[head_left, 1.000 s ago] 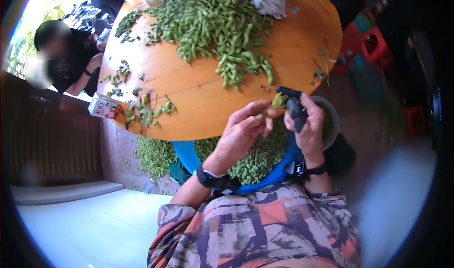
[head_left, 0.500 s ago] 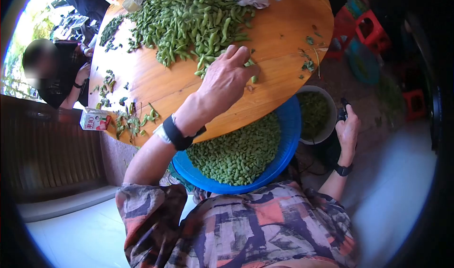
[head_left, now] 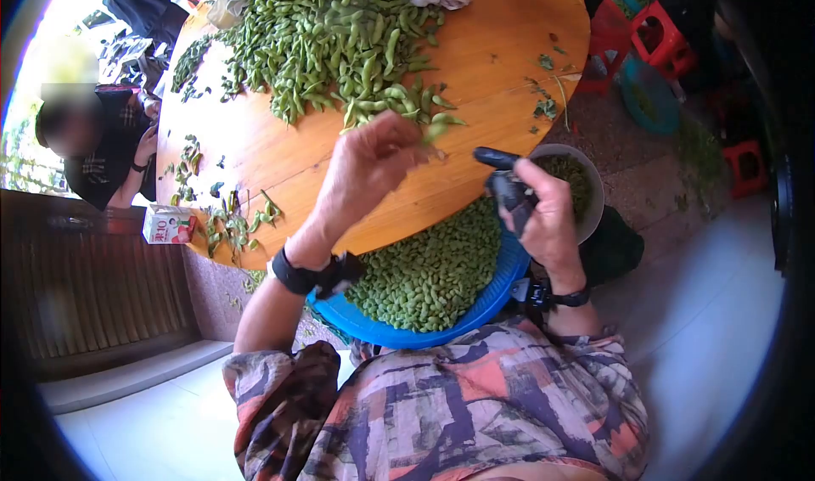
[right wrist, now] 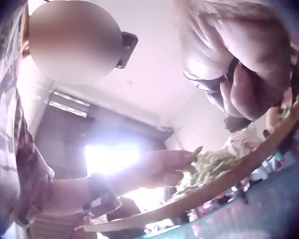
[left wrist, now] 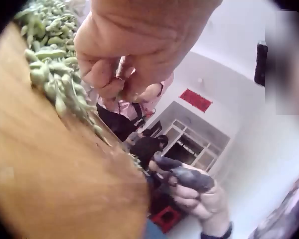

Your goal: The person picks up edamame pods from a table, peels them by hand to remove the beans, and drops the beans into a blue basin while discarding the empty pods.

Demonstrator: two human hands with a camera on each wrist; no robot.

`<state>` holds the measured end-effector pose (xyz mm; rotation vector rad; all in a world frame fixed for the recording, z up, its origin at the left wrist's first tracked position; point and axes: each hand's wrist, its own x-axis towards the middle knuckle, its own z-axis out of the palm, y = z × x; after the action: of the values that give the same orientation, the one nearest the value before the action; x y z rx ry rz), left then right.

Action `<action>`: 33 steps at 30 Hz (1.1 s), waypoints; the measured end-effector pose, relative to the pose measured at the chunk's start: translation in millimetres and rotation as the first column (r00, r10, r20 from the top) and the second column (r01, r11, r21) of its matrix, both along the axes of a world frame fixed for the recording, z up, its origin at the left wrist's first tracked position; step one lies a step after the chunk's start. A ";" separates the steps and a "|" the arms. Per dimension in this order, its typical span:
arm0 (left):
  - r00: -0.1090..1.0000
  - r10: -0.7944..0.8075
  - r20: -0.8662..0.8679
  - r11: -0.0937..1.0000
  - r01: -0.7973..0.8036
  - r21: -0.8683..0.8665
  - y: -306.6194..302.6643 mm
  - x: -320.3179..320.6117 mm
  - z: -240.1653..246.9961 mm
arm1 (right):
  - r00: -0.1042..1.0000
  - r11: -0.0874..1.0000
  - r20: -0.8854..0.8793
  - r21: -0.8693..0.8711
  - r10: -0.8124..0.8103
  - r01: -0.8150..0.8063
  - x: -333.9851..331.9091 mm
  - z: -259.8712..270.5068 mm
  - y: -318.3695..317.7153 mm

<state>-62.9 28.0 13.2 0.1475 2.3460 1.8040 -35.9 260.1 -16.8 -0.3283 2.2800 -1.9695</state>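
The left hand [head_left: 373, 163] was raised above the near edge of the round wooden table [head_left: 501, 65], its fingers curled together and the tips pinching a single green pod [head_left: 435, 129], which stuck out just past the fingertips. Beyond that hand, further across the table, lay a big heap of pods [head_left: 340, 31], its nearest strays just behind the pinched one. The right hand [head_left: 548, 218] was near the left hand, on its right and a little lower, with the fingers wrapped closed round a dark tool [head_left: 507, 180] whose tip pointed toward the left hand; what kind of tool it was could not be told. Below and between the two hands sat a blue basin [head_left: 365, 326] filled with green pods, partly tucked under the table edge. Just behind the right hand stood a grey bowl [head_left: 599, 194] with more green inside. Well off to the left of the left hand, a small carton [head_left: 166, 224] sat at the table's rim.
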 end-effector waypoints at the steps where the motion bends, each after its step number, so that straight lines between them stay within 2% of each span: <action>1: 1.000 0.005 0.002 1.000 -0.005 0.006 0.7 11.5 -3.8 | 0.993 0.993 0.092 -0.101 0.075 -0.066 -0.5 2.4 -10.0; 3: 0.994 -0.041 0.098 0.956 0.011 0.294 3.6 31.5 -13.4 | 0.957 0.959 0.201 -0.233 0.211 -0.163 -0.3 2.2 -24.2; 5: 0.998 -0.013 0.065 0.938 -0.011 0.347 7.9 45.9 -17.1 | 0.936 0.906 0.198 -0.371 0.290 -0.202 3.1 0.1 -34.1; 7: 0.991 0.010 0.135 0.887 -0.071 0.457 6.9 56.6 -20.3 | 0.924 0.911 0.238 -0.358 0.300 -0.204 4.6 -0.4 -39.6; 9: 0.979 -0.005 0.202 0.886 -0.089 0.455 -0.2 62.0 -21.7 | 0.914 0.918 0.274 -0.345 0.299 -0.197 5.6 1.8 -41.7; 11: 0.974 0.036 0.222 0.802 -0.161 0.576 -0.8 65.5 -27.6 | 0.893 0.909 0.305 -0.356 0.332 -0.216 6.2 7.7 -39.9; 12: 0.974 0.035 0.222 0.798 -0.161 0.580 0.1 67.1 -30.5 | 0.893 0.911 0.307 -0.350 0.330 -0.217 7.4 6.4 -39.2; 14: 0.981 0.141 0.135 0.826 -0.192 0.529 3.7 69.9 -35.9 | 0.836 0.807 0.342 -0.561 0.430 -0.185 10.2 0.0 -37.6; 17: 0.974 0.221 0.044 0.868 -0.217 0.446 8.6 75.6 -41.0 | 0.814 0.755 0.320 -0.623 0.484 -0.203 10.4 -10.9 -34.2; 18: 0.974 0.223 0.045 0.867 -0.219 0.447 10.8 76.2 -42.3 | 0.814 0.756 0.322 -0.622 0.484 -0.204 10.3 -10.2 -34.1; 20: 0.945 0.278 -0.170 0.938 -0.228 0.262 14.4 77.4 -44.3 | 0.801 0.751 0.337 -0.630 0.494 -0.199 10.3 -7.9 -33.9; 23: 0.931 0.272 -0.243 0.952 -0.225 0.206 15.9 79.2 -42.6 | 0.811 0.774 0.337 -0.598 0.477 -0.207 10.9 -4.3 -34.3; 24: 0.932 0.271 -0.241 0.953 -0.224 0.204 16.4 80.3 -42.2 | 0.811 0.774 0.339 -0.600 0.477 -0.205 11.8 -2.7 -35.1; 26: 0.958 0.263 -0.110 0.900 -0.203 0.385 16.5 82.4 -41.6 | 0.877 0.846 0.258 -0.470 0.405 -0.252 14.0 -0.7 -36.6; 27: 0.959 0.261 -0.108 0.901 -0.202 0.383 14.5 82.0 -42.7 | 0.878 0.846 0.260 -0.472 0.403 -0.249 14.4 -3.2 -35.1; 28: 0.982 0.176 0.067 0.792 -0.182 0.583 11.0 81.0 -44.9 | 0.902 0.872 0.200 -0.401 0.384 -0.282 14.4 -7.5 -32.6; 29: 0.975 0.048 0.216 0.635 -0.197 0.747 9.6 80.6 -46.1 | 0.920 0.894 0.138 -0.325 0.367 -0.308 14.7 -10.3 -29.7; 30: 0.941 -0.013 0.337 0.564 -0.271 0.780 12.0 82.3 -45.8 | 0.921 0.895 0.139 -0.327 0.364 -0.305 13.6 -8.8 -26.6; 31: 0.941 -0.015 0.338 0.566 -0.271 0.779 14.0 82.0 -46.2 | 0.847 0.810 0.264 -0.514 0.461 -0.281 11.0 -4.4 -23.3; 32: 0.934 -0.158 0.321 0.436 -0.226 0.871 15.6 81.5 -46.8 | 0.744 0.704 0.354 -0.678 0.567 -0.214 9.2 0.0 -20.7; 33: 0.915 -0.293 0.278 0.288 -0.193 0.938 16.5 81.1 -47.6 | 0.744 0.703 0.354 -0.678 0.566 -0.213 8.6 4.1 -18.6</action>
<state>18.2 44.4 -34.4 -0.0179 0.6387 2.6210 -27.4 241.5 -12.8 -0.2487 1.0690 -2.1179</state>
